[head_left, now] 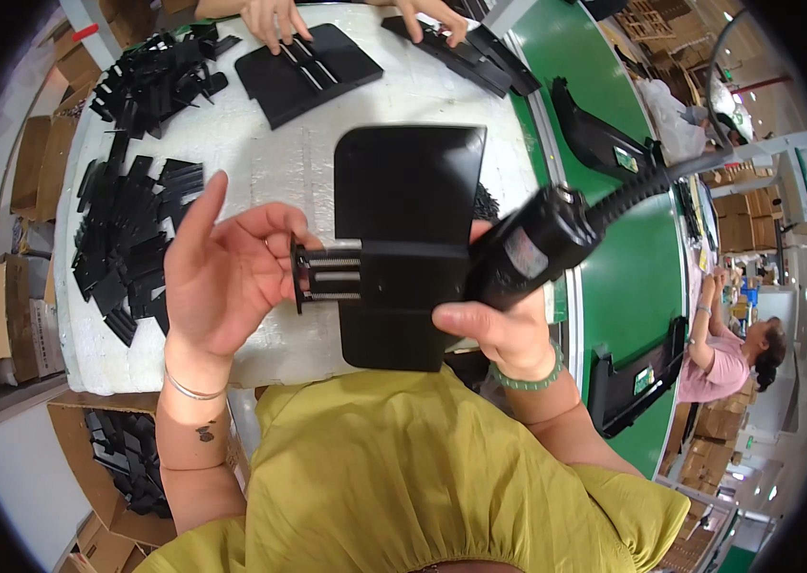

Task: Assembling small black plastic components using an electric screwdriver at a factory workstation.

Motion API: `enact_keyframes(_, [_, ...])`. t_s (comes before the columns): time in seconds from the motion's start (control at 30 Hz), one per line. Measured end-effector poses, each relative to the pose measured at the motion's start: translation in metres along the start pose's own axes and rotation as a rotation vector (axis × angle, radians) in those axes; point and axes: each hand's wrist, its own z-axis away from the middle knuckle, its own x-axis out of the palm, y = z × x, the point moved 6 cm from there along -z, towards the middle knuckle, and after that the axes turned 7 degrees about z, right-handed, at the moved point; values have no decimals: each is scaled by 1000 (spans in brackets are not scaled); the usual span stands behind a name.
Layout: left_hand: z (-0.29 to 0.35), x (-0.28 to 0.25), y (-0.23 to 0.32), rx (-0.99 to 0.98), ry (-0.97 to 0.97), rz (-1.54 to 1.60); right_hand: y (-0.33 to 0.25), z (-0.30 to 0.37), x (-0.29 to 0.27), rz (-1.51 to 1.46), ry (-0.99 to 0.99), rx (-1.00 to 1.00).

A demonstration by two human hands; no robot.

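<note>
Before me is a black plastic panel [403, 191] with a wide upper flap, a raised middle band and metal-lined slide rails [335, 273] jutting from its left side. The curled fingers of my left hand [217, 272] hold the upright black end piece [297, 272] of those rails, while its thumb points up, apart from the part. My right hand [513, 334] grips a black corded electric screwdriver [532, 248] and also the panel's right edge, thumb on the front. The screwdriver's tip is hidden behind the panel.
Small black parts [127, 234] lie heaped on the white work surface [270, 368]. Across it, another person's hands [275, 21] touch a similar panel [313, 72]. A green conveyor [618, 286] at right carries black housings [637, 377]. An open carton [127, 516] stands lower left.
</note>
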Motion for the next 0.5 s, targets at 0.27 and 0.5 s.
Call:
enact_keyframes(0.27, [42, 5, -18, 89, 189, -845, -6, 20, -19, 5, 212, -116])
enact_keyframes(0.5, [159, -55, 61, 882, 851, -543, 3, -13, 12, 22, 128, -178])
